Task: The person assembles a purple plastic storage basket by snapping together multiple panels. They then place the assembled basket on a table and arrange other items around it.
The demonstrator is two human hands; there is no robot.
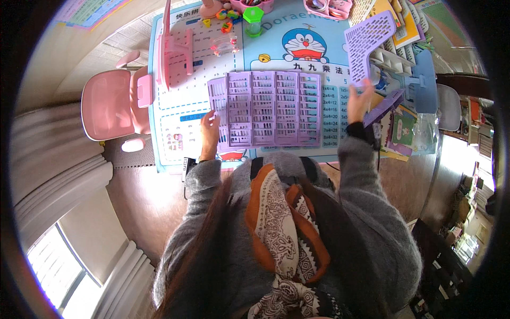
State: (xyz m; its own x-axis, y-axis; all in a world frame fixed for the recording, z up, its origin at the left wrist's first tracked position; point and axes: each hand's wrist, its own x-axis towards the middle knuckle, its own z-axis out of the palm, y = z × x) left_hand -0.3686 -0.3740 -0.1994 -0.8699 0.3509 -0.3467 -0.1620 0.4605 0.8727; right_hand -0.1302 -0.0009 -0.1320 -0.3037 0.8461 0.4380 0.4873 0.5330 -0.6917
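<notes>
In front of me a pale purple plastic rack point(264, 109) lies on the table, made of several slatted columns. My left hand point(210, 127) is at its left edge, fingers curled against the slightly slanted outermost column. To the right, my right hand point(361, 102) reaches up with its thumb and fingers at the lower end of a purple perforated panel point(369, 45). This panel has an angled outline and stands tilted above the items at the back right. Exactly how the fingertips meet it is too small to see.
A pink stand point(166, 58) rises at the left, beside a pink chair point(109, 105). Small colourful toys point(229, 21) and a green hourglass-shaped container point(254, 24) sit at the back. Books point(402, 130), another purple piece point(383, 108) and a blue chair point(423, 80) crowd the right.
</notes>
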